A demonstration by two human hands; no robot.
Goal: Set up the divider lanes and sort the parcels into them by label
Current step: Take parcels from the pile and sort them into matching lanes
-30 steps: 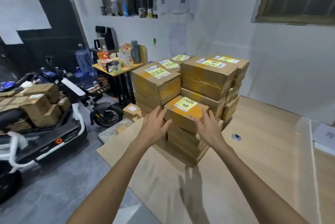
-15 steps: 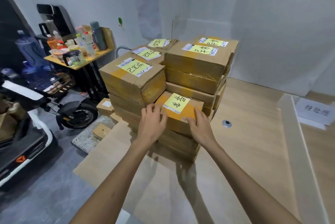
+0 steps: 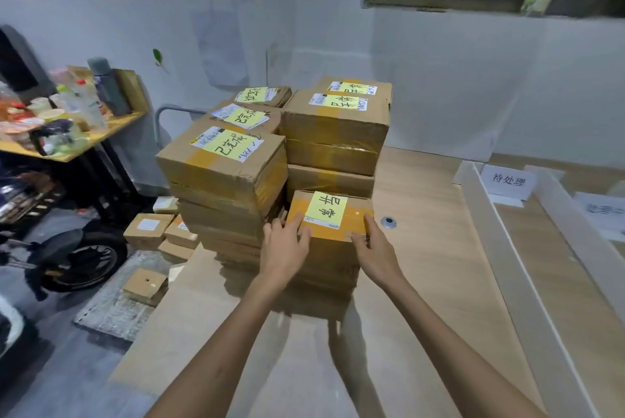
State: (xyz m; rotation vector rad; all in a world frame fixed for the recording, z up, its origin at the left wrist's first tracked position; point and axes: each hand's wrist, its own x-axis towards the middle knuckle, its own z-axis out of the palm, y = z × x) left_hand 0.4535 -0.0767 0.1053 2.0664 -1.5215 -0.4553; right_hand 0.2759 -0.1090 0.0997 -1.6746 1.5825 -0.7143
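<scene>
A small cardboard parcel [image 3: 355,216] with a handwritten yellow label [image 3: 326,211] tops a low stack at the centre of the view. The left hand [image 3: 285,246] grips its near left corner, fingers curled over the top edge. The right hand [image 3: 375,250] clasps the near right corner, and both arms are stretched forward.

A taller stack [image 3: 223,181] presses close at the parcel's 9 o'clock and another stack [image 3: 334,133] stands at 12 o'clock, boxing it in on two sides. At 3 o'clock lie a metal disc [image 3: 389,222], then white divider strips [image 3: 497,241] and a paper sign [image 3: 509,181].

All of this rests on a wooden platform [image 3: 422,282] below a white wall [image 3: 473,79]. A cluttered side table [image 3: 101,137] stands at 10 o'clock, with small boxes [image 3: 148,230] and a scooter wheel [image 3: 84,262] at 8 o'clock.
</scene>
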